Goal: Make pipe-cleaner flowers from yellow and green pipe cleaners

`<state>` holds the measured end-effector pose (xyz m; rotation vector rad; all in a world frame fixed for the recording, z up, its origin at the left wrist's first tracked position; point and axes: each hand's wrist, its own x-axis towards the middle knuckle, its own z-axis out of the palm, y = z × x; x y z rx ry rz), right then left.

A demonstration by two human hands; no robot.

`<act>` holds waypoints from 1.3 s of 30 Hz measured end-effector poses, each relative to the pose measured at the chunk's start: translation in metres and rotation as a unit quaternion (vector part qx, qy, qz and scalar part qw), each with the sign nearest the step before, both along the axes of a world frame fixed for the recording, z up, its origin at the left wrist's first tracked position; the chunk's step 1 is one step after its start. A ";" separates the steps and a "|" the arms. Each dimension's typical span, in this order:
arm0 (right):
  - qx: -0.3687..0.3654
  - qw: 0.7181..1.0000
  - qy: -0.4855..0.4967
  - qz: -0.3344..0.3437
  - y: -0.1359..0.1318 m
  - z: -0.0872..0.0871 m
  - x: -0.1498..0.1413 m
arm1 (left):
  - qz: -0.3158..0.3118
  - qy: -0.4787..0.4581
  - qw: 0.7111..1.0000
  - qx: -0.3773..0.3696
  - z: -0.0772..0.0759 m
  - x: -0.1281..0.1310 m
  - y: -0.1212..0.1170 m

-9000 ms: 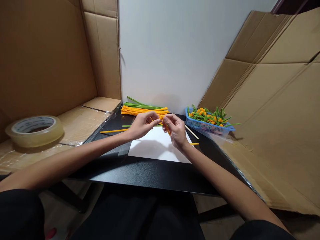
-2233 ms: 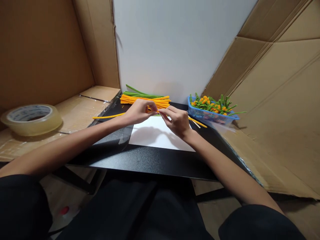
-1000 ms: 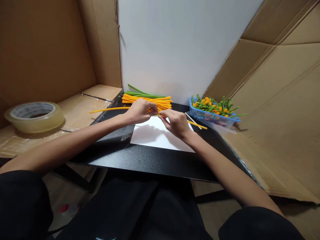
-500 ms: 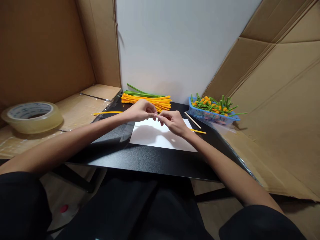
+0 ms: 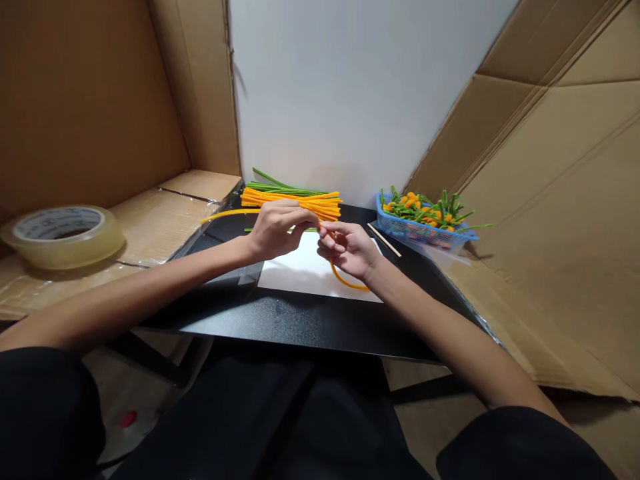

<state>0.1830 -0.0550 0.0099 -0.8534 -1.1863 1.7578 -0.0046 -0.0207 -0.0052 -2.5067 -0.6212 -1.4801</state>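
Note:
My left hand (image 5: 281,229) and my right hand (image 5: 350,249) meet over a white sheet (image 5: 290,270), both closed on one orange pipe cleaner (image 5: 349,284). One end of it sticks out to the left behind my left hand, and the other curves down below my right hand. The bend between my fingertips is mostly hidden. A green pipe cleaner (image 5: 249,230) lies partly behind my left hand. Just beyond it is a bundle of orange pipe cleaners (image 5: 293,199), with green pipe cleaners (image 5: 280,187) behind them.
A blue basket (image 5: 425,232) with green and orange pipe-cleaner pieces stands at the right. Beside it lies a thin wooden stick (image 5: 384,240). On cardboard at the left rests a large roll of clear tape (image 5: 63,237). Cardboard walls flank the black table (image 5: 280,320).
The orange pipe cleaner, stretched out nearly straight before, now curls downward below my right hand. My right hand has turned palm upward, and my left hand has rolled over the top.

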 end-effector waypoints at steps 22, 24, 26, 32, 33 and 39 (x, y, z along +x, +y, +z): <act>0.316 0.825 -0.453 -0.117 0.042 -0.012 0.045 | 0.072 0.132 0.989 -0.006 -0.002 -0.021 0.039; 0.336 0.704 -0.597 -0.187 0.053 -0.010 0.064 | 0.087 0.125 0.987 -0.047 0.000 -0.024 0.044; 0.298 0.596 -0.707 -0.239 0.061 -0.009 0.083 | 0.100 0.140 0.980 -0.096 -0.001 -0.025 0.048; 0.176 0.490 -0.812 -0.264 0.074 -0.019 0.125 | 0.028 0.230 0.945 -0.230 -0.013 -0.023 0.057; 0.164 0.486 -0.819 -0.259 0.075 -0.021 0.128 | 0.024 0.246 0.940 -0.237 -0.015 -0.023 0.057; 0.149 0.498 -0.822 -0.233 0.078 -0.031 0.131 | 0.010 0.293 0.926 -0.236 -0.022 -0.020 0.053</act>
